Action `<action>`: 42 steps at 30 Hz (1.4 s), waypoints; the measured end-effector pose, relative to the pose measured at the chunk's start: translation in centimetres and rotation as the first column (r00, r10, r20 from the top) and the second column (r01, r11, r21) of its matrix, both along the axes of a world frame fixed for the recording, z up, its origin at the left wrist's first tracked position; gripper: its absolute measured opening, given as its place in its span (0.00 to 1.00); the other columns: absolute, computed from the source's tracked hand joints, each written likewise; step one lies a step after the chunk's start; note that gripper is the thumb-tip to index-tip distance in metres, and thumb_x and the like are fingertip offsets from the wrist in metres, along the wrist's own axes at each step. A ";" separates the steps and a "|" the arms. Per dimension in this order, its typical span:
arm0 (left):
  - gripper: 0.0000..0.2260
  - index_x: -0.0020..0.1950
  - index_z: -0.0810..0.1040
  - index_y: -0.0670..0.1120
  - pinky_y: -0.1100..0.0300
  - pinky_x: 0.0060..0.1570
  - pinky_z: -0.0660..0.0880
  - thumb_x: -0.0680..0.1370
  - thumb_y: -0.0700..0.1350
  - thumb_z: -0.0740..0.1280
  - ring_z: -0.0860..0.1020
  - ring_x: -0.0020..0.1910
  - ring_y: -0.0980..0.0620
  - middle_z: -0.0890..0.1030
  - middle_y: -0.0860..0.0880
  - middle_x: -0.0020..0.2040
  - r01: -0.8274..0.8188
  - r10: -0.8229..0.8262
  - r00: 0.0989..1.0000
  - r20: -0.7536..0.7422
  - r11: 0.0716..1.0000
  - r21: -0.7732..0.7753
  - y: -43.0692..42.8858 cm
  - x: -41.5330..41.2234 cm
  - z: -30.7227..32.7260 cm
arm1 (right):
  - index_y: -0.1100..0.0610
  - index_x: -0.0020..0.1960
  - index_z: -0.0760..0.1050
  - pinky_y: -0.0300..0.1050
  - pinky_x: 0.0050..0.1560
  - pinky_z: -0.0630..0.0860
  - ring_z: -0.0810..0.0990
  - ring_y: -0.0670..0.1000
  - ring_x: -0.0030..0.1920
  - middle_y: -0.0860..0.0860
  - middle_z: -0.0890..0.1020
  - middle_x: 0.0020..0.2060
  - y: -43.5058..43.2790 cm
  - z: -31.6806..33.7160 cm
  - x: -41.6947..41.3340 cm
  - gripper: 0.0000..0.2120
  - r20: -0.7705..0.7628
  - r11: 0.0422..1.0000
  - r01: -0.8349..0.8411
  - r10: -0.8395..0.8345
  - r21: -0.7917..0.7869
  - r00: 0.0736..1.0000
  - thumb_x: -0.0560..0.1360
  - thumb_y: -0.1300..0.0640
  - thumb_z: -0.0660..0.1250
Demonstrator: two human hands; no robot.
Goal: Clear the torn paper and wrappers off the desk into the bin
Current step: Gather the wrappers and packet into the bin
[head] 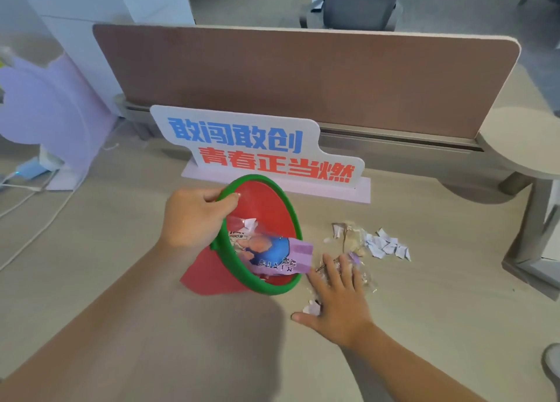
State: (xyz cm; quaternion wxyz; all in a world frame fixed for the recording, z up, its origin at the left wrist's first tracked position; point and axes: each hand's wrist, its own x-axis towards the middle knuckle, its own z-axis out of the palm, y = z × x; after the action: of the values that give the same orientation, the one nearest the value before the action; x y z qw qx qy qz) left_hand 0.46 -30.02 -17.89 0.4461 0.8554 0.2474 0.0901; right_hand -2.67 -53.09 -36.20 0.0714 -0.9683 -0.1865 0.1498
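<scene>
— Two bare arms come up from the bottom edge. What is the left hand [194, 216] doing?

— It grips the green rim of the red bin [266, 207], fingers curled over the edge. That bin is tipped on its side on the desk [424, 326], mouth facing the mess.

— Anything in it?

— Yes, a purple and blue wrapper [281, 256] sticks halfway out over the rim, and a clear wrapper sits deeper inside. I can't read the print on them.

— And the right hand [336, 298]?

— Flat and spread wide, palm down, pressing on some crinkly clear wrappers [363, 276] just beside the bin's mouth. It isn't closed around anything. A little white scrap pokes out by the thumb.

— More mess?

— A small heap of torn paper [388, 245] lies past the fingers, a bit apart from the hand, with brownish bits next to it — too blurry to tell what they are.

— What's around?

— Behind the bin stands a white sign [257, 147] with blue and red letters, very close to the rim. Behind that, a brown divider [303, 77]. A purple board [48, 110] and white cables [36, 207] are at the left, partly cut off. A round shelf [521, 150] hangs on the right.
</scene>
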 end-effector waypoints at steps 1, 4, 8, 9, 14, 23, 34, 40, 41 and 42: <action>0.07 0.33 0.80 0.52 0.60 0.34 0.69 0.72 0.47 0.72 0.71 0.30 0.54 0.76 0.45 0.32 -0.008 0.008 1.000 0.010 1.000 -0.024 0.2 -0.5 0.0 | 0.46 0.67 0.68 0.59 0.65 0.55 0.69 0.66 0.67 0.58 0.73 0.66 -0.2 -0.3 0.2 0.38 0.028 0.999 0.007 -0.008 0.043 1.000 0.66 0.24 0.51; 0.07 0.34 0.80 0.51 0.59 0.36 0.68 0.71 0.47 0.72 0.70 0.32 0.53 0.76 0.45 0.33 -0.017 0.019 0.999 0.028 0.996 -0.090 0.7 -1.8 -0.1 | 0.49 0.56 0.73 0.52 0.57 0.66 0.73 0.58 0.56 0.52 0.77 0.55 -0.3 -0.3 0.6 0.20 0.171 0.974 0.052 -0.091 0.219 0.981 0.72 0.38 0.60; 0.10 0.30 0.83 0.52 0.56 0.36 0.73 0.71 0.46 0.72 0.74 0.32 0.52 0.81 0.41 0.34 -0.052 0.060 0.997 0.041 0.985 -0.162 0.9 -3.0 0.0 | 0.51 0.45 0.73 0.46 0.35 0.71 0.76 0.56 0.35 0.49 0.79 0.38 0.1 -0.7 0.8 0.13 0.212 0.972 0.052 -0.101 0.227 0.972 0.64 0.57 0.72; 0.10 0.29 0.84 0.53 0.55 0.35 0.75 0.71 0.46 0.72 0.75 0.31 0.51 0.82 0.40 0.34 -0.055 0.062 0.997 0.036 0.984 -0.172 0.8 -3.2 0.1 | 0.52 0.43 0.72 0.45 0.33 0.70 0.76 0.56 0.32 0.50 0.78 0.35 0.1 -0.9 1.0 0.16 0.194 0.979 0.023 -0.063 0.201 0.979 0.60 0.60 0.75; 0.05 0.36 0.86 0.50 0.40 0.41 0.79 0.71 0.47 0.71 0.78 0.33 0.49 0.82 0.31 0.43 -0.007 0.013 1.000 0.023 0.976 -0.219 0.4 -4.1 0.3 | 0.56 0.45 0.70 0.47 0.37 0.68 0.75 0.57 0.39 0.53 0.76 0.40 0.7 2.0 2.7 0.02 -0.045 0.805 0.364 -0.390 0.468 0.920 0.76 0.58 0.60; 0.09 0.31 0.84 0.55 0.52 0.39 0.77 0.71 0.46 0.72 0.75 0.33 0.52 0.84 0.38 0.36 0.018 -0.008 0.999 0.040 0.968 -0.250 -0.3 -3.9 -0.1 | 0.56 0.48 0.73 0.39 0.37 0.63 0.73 0.50 0.41 0.49 0.76 0.40 7.7 13.7 1.9 0.05 0.010 0.620 0.117 -0.197 0.776 0.980 0.77 0.61 0.58; 0.09 0.39 0.85 0.44 0.46 0.41 0.78 0.71 0.49 0.71 0.73 0.31 0.52 0.83 0.34 0.39 0.077 -0.070 0.996 0.052 0.984 -0.158 -0.7 -3.2 -0.4 | 0.53 0.60 0.73 0.59 0.66 0.62 0.70 0.59 0.62 0.55 0.74 0.60 11.2 11.0 2.4 0.19 -0.092 0.832 -0.264 0.350 0.487 0.932 0.73 0.48 0.55; 0.09 0.36 0.85 0.46 0.56 0.34 0.74 0.71 0.50 0.71 0.72 0.30 0.53 0.83 0.34 0.37 0.076 -0.074 0.997 0.026 0.992 -0.096 -0.8 -1.9 -0.3 | 0.54 0.55 0.78 0.35 0.59 0.68 0.74 0.46 0.56 0.48 0.78 0.53 4.5 12.8 3.7 0.12 -0.043 0.522 0.173 -0.250 0.835 0.967 0.74 0.51 0.64; 0.08 0.36 0.85 0.46 0.58 0.34 0.71 0.72 0.48 0.71 0.71 0.30 0.53 0.82 0.33 0.37 0.077 -0.075 0.997 0.027 0.993 -0.086 -0.7 -1.7 -0.2 | 0.54 0.53 0.78 0.38 0.58 0.69 0.74 0.47 0.55 0.48 0.77 0.52 2.7 12.0 4.2 0.09 -0.083 0.468 0.286 -0.408 0.836 0.909 0.74 0.54 0.64; 0.08 0.36 0.85 0.47 0.59 0.34 0.69 0.72 0.47 0.71 0.70 0.30 0.53 0.81 0.32 0.36 0.070 -0.068 0.997 0.029 0.994 -0.079 -0.6 -1.4 -0.1 | 0.55 0.53 0.77 0.40 0.58 0.68 0.74 0.49 0.56 0.50 0.76 0.53 0.9 10.6 4.7 0.08 -0.134 0.430 0.409 -0.539 0.805 0.832 0.75 0.56 0.64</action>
State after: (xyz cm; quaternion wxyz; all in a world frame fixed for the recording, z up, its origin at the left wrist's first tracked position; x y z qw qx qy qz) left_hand -0.99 -30.65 -17.99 0.4859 0.8437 0.2152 0.0757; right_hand 2.06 -52.20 -25.61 0.5284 -0.8466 0.0420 -0.0479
